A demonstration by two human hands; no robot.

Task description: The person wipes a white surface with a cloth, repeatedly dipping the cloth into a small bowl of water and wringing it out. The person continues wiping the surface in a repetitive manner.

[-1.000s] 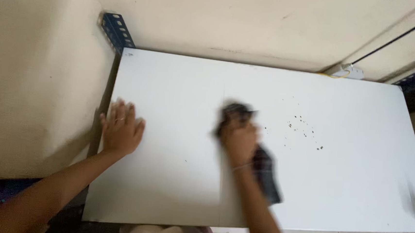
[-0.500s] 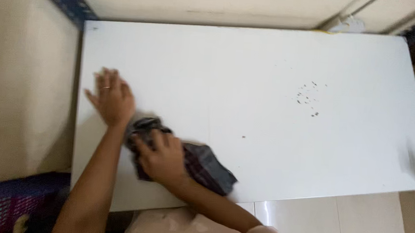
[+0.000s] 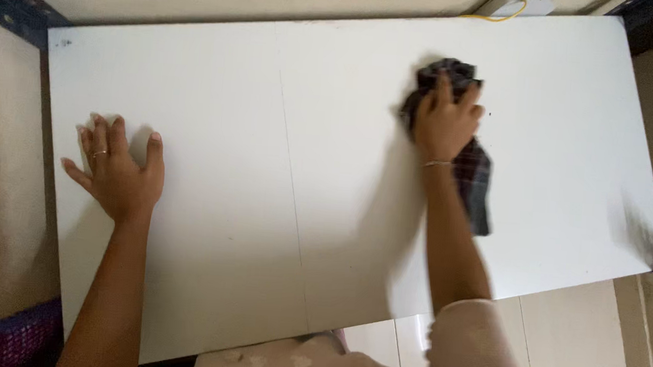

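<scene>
Head view: the right hand (image 3: 446, 121) is pressed down on a dark checked cloth (image 3: 471, 174), fingers spread over the bunched upper part, while the loose end trails back along the wrist toward the person. Half a second ago this hand and cloth were seen low on the white counter (image 3: 209, 221), just beside the left hand; now they have been carried far across to the upper right, well apart from the left hand and close to the back edge. The cluster of small dark specks that showed to the right of the cloth in the earlier pictures can no longer be made out; the cloth now covers that area, so it is judged that the crumbs are being swept or picked up, though whether they are fully gone cannot be told, since the spot is hidden under the hand and cloth. A single dark speck (image 3: 489, 109) is seen just right of the fingertips.

The left hand (image 3: 116, 173) is laid flat and open on the counter, fingers splayed, holding nothing; a ring is seen on one finger. It has stayed on the left side, apparently as a brace.

Beyond the right hand, a white socket block with a yellow cord (image 3: 517, 5) lies at the wall. Below the left arm, a purple basket (image 3: 5, 337) shows at the edge
</scene>
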